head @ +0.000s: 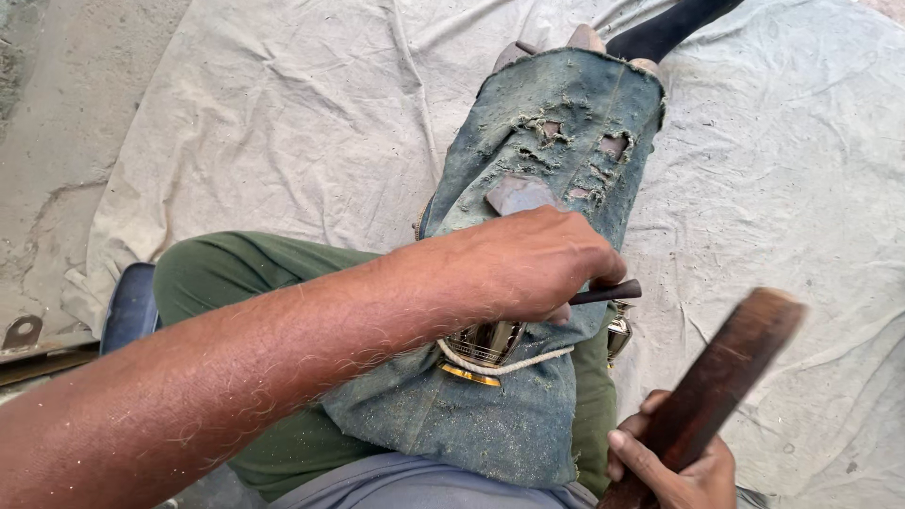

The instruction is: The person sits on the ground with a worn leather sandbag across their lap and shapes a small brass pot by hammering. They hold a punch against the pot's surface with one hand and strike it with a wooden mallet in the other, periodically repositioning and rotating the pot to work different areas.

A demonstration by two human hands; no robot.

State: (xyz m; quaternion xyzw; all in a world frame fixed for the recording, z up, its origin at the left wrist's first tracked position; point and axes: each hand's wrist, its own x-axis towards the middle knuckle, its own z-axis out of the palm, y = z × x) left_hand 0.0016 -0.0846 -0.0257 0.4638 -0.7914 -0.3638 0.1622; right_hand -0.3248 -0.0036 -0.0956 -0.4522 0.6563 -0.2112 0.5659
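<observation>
Wooden mallet (pixel 716 377) in right grip (pixel 674 467), apparently raised.

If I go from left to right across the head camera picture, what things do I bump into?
Dark blue shoe → green trouser leg → left hand gripping a thin dark tool → wooden stick held in the right hand. The pale cloth lies under it all.

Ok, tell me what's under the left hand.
Under the left hand sits a shiny brass piece bound with white cord on worn denim cloth. The hand covers most of the piece.
</observation>
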